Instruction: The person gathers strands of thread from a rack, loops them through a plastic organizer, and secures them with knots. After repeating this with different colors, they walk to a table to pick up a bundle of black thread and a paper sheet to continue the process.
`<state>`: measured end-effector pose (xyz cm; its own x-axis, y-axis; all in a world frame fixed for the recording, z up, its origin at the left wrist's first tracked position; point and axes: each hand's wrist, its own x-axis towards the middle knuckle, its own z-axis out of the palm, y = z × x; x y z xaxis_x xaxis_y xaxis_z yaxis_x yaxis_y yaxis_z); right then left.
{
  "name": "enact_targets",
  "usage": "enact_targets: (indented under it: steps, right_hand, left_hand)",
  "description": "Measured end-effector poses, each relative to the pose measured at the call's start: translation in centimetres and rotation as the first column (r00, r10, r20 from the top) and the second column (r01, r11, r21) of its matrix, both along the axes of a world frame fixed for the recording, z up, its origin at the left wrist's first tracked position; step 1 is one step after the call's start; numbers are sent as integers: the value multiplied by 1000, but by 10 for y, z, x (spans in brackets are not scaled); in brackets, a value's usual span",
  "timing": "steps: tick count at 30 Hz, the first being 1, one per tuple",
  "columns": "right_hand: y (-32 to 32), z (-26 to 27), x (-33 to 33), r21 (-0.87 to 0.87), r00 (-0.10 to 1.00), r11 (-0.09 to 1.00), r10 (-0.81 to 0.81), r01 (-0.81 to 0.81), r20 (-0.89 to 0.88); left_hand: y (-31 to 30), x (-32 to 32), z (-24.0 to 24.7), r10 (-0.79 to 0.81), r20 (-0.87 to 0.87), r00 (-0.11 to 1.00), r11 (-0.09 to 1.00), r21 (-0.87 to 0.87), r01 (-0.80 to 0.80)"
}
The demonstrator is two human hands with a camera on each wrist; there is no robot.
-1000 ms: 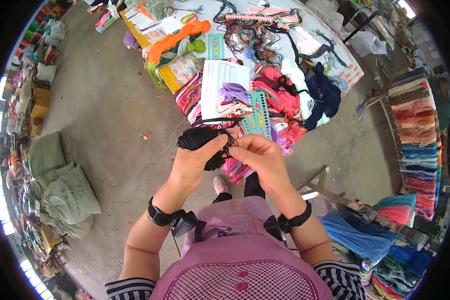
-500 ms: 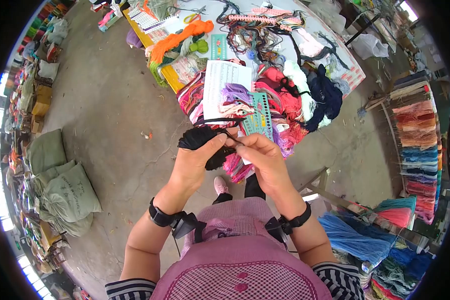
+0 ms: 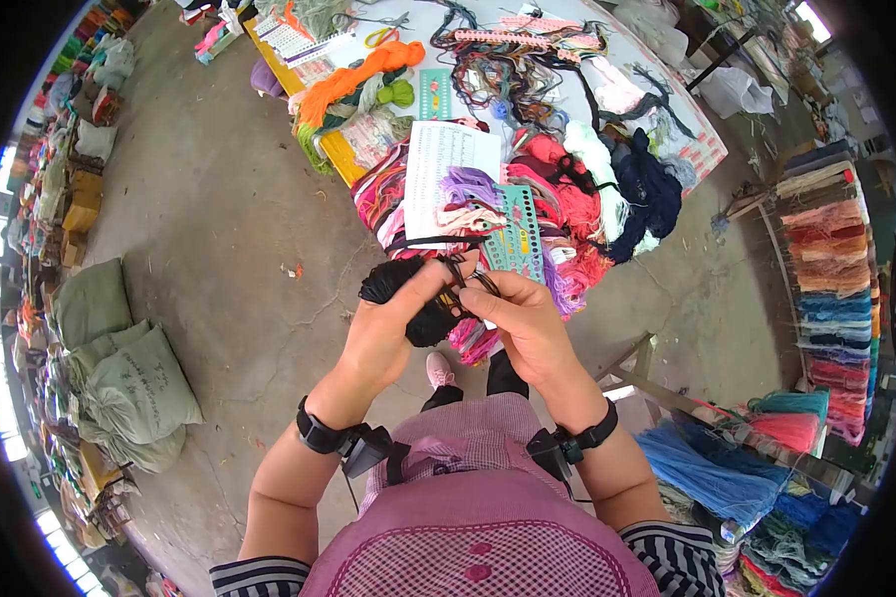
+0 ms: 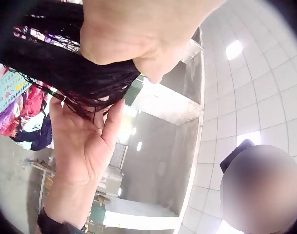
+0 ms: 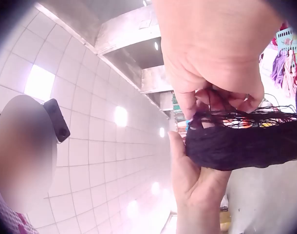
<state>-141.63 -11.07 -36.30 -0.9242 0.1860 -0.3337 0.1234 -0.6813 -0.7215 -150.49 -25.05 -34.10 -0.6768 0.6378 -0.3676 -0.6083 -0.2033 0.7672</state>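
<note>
A thick skein of black thread [image 3: 396, 282] hangs in my left hand [image 3: 380, 333], whose fingers and thumb grip it near one end. Close beside it, my right hand [image 3: 523, 323] pinches a few loose black strands between thumb and fingers. In the right wrist view the skein [image 5: 246, 146] stretches sideways, with thin strands [image 5: 265, 116] drawn apart along its upper edge. The left wrist view shows the right hand [image 4: 85, 146] with its fingertips right at the skein's strands. Behind the hands, a green punched card [image 3: 513, 234] lies on the heaped threads.
A table [image 3: 558, 95] ahead bears a printed sheet [image 3: 438, 164], orange yarn [image 3: 363, 78], navy yarn [image 3: 642, 199] and red skeins [image 3: 577, 214]. A rack of coloured threads [image 3: 824, 289] stands at the right, blue skeins [image 3: 712, 473] lower down. Sacks [image 3: 134, 383] lie on the floor at left.
The right hand's fingers have shifted among the black strands, which were drawn taut half a second ago and now loop between the hands. The left hand keeps its hold on the skein.
</note>
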Motion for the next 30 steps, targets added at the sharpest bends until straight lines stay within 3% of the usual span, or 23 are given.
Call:
enact_targets:
  steps: [4,16,19,24,30]
  right_hand:
    - [0,-4,2,45,1000,999,-18,18,-2]
    - [-3,-4,-2,75,1000,997,-17,17,-1]
    - [-2,-5,-2,89,1000,996,-4,6,-19]
    - [-2,-4,-3,116,999,993,14,-11,-30]
    - [0,-11,0,86,999,996,-21,25,-47]
  left_hand:
    - [-2,-2,1,40,17,999,998,-39,-39]
    - [-10,-6,-3,58,122,991,994,81,-68]
    - [-8,-6,1,49,107,993,997,62,-56]
    - [-10,-4,-8,15,-72,997,999,-31,-18]
    - [-10,-6,-15,85,-20,996,996,-30,-86]
